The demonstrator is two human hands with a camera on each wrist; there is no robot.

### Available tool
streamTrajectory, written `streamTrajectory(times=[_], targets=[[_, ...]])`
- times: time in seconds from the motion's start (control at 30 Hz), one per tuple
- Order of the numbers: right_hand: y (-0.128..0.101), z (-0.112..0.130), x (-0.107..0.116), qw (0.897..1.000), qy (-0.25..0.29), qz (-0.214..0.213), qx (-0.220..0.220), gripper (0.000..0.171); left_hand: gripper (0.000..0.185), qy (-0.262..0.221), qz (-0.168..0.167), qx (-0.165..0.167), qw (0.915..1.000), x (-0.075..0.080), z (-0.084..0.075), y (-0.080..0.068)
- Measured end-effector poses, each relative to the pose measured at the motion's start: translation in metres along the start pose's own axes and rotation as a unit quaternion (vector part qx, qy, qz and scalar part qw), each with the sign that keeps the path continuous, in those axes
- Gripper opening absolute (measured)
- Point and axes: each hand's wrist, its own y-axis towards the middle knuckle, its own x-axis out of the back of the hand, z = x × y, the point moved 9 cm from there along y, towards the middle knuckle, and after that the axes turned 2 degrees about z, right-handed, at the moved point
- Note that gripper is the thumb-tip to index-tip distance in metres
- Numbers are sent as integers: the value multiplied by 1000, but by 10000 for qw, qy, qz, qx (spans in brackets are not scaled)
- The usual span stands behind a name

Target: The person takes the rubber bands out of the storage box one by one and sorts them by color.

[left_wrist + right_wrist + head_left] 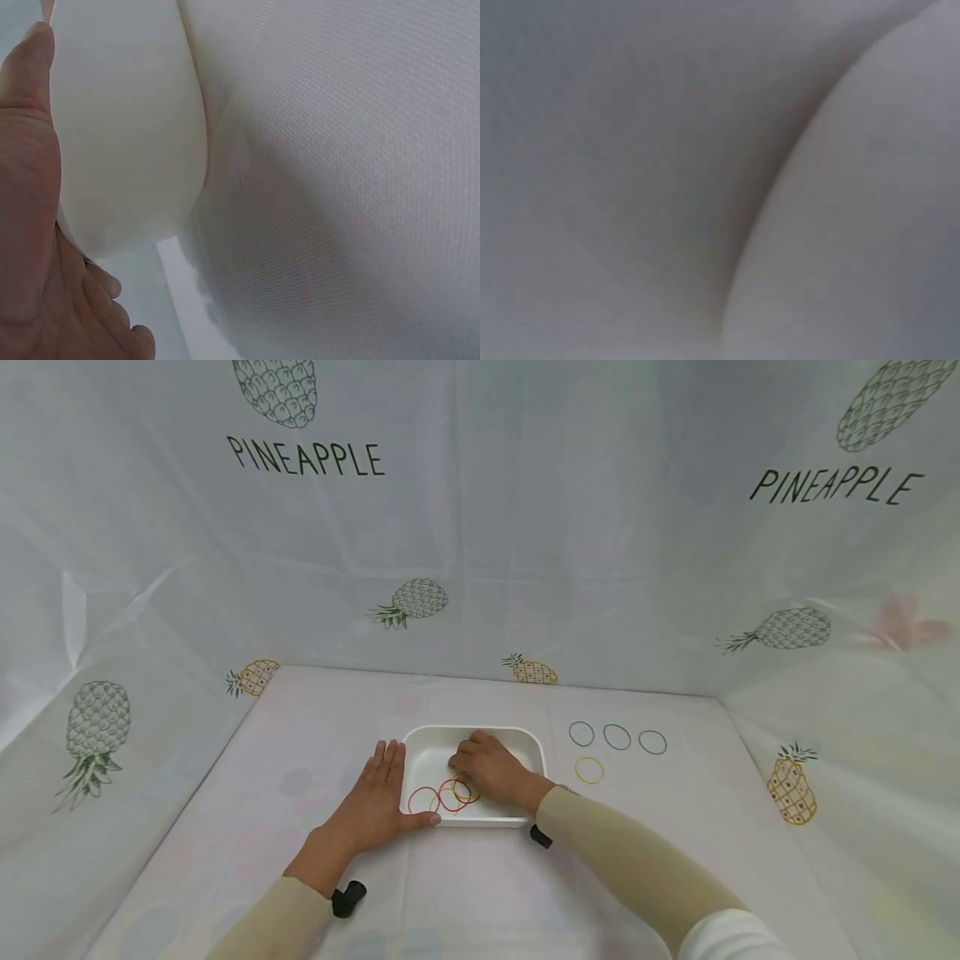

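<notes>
A white tray [525, 739] sits at mid-table. Inside it lie a red rubber band [423, 799] and overlapping red and yellow bands [454, 795]. My right hand [491, 768] is inside the tray, knuckles up, its fingers bent down onto the bands. Whether it pinches one is hidden. My left hand [378, 793] lies flat on the table against the tray's left side, its thumb touching the front-left corner. In the left wrist view my palm [30, 195] is next to the tray's outer wall [127, 150]. The right wrist view is only a grey-white blur.
Right of the tray on the tablecloth [345, 187], three green rubber bands [617, 737] lie in a row, with a yellow band [588, 770] in front of them. Pineapple-print cloth walls enclose the table on three sides.
</notes>
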Motion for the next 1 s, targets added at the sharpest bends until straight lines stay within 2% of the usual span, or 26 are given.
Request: streamTrajectory(times=[0.13,0.33,0.6,0.77,1.0], targets=[[1,3,-1,9999,88,-41,141,14,137,11,10,2,10000,-1,0,0],[2,3,2,9998,159,-113,-9,6,135,-2,108,41,9999,-3,0,1],[2,-1,-4,9989,-172,193,-386,10,137,13,35,58,10000,-3,1,2],[1,-2,-3,9985,-265,122,-468,11,138,-3,78,67,9999,-3,1,2],[-1,-1,1,9959,-829,-57,-366,20,138,-51,91,60,9999,-3,2,2]])
